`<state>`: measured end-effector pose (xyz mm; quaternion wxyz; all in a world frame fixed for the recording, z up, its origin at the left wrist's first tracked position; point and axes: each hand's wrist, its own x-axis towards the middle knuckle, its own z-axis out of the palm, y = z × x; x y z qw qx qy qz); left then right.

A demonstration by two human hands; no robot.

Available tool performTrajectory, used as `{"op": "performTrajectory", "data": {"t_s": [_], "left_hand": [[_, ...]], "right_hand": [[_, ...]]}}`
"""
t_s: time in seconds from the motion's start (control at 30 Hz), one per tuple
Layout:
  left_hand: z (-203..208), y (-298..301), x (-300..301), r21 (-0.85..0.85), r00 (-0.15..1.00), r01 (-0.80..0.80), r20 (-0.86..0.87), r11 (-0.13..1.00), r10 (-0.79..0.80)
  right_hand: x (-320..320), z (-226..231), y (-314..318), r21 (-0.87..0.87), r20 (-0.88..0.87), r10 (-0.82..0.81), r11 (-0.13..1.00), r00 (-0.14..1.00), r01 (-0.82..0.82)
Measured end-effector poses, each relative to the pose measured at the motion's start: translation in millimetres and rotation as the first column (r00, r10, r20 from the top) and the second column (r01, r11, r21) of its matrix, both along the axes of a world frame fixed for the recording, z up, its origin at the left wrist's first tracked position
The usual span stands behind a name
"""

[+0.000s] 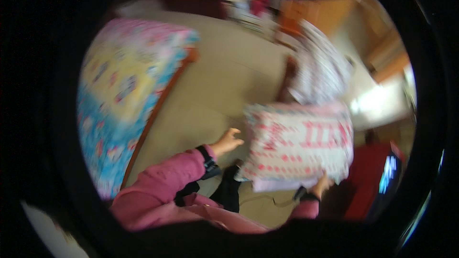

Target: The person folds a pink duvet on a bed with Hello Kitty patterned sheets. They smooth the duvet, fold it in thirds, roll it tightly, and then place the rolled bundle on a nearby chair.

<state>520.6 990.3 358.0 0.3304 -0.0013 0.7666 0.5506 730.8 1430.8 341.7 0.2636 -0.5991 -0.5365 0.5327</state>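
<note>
A white pillow (296,145) with red and pink patterns lies on top of a stack, its printed face up. Beneath its near edge a lilac folded cloth (282,184) shows, and pink fabric (330,110) sticks out at the far side. My left hand (228,142) is held just left of the pillow, apart from it, its fingers bent and spread with nothing in them. At the pillow's near right corner is my right hand (324,185), touching the edge. Blur hides how its fingers are set. Both arms have pink sleeves and dark wrist straps.
A bed (119,91) with a blue, yellow and pink cover stands at the left. Behind the pillow a whitish striped cloth (322,67) is draped over furniture. A red object (363,177) stands at the right. A thin cable (265,199) runs across the tiled floor (215,81).
</note>
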Motion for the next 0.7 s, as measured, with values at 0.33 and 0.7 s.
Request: {"op": "performTrajectory", "data": {"t_s": [0.33,0.7], "left_hand": [[26,-291,87,-0.105,0.852,-0.524,-0.092,0.845,0.516],[-102,-651,306,0.039,0.335,-0.941,-0.012,0.335,0.942]], "right_hand": [[-106,-3,-143,0.535,0.165,0.339,0.758,0.926,-0.373],[-204,35,-574,0.503,0.011,0.853,0.446,0.522,-0.740]]}}
